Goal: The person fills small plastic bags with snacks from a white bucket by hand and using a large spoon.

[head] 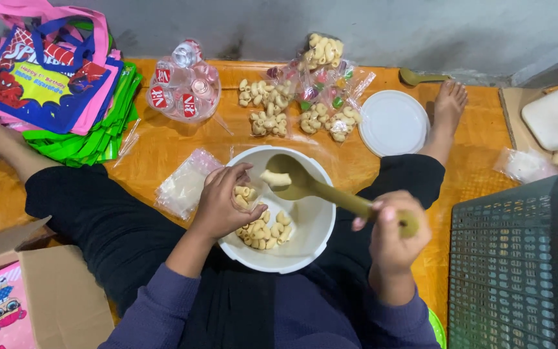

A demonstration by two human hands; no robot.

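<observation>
- The orange wooden floor [163,145] carries everything; the person sits on it cross-legged, so all things lie within reach of the arms.
- A grey plastic crate [518,258] with a grid wall stands at the right, and a cardboard box [46,284] at the left.
- A pile of flat cloth bags [53,84], colourful and soft, lies at the far left.
- The round white plastic bowl [305,220] rests between the legs, probably to keep it steady; its round lid [393,123] lies apart.
- Small filled clear packets [292,97] lie behind the bowl, empty plastic bags [185,184] beside it.
- The left hand [221,203] is closed around a small clear bag with curved macaroni crackers [266,234], held over the bowl.
- The right hand [392,236] has its grip closed on the handle of a smooth olive plastic spoon [305,184], carrying one cracker toward the bag.
</observation>
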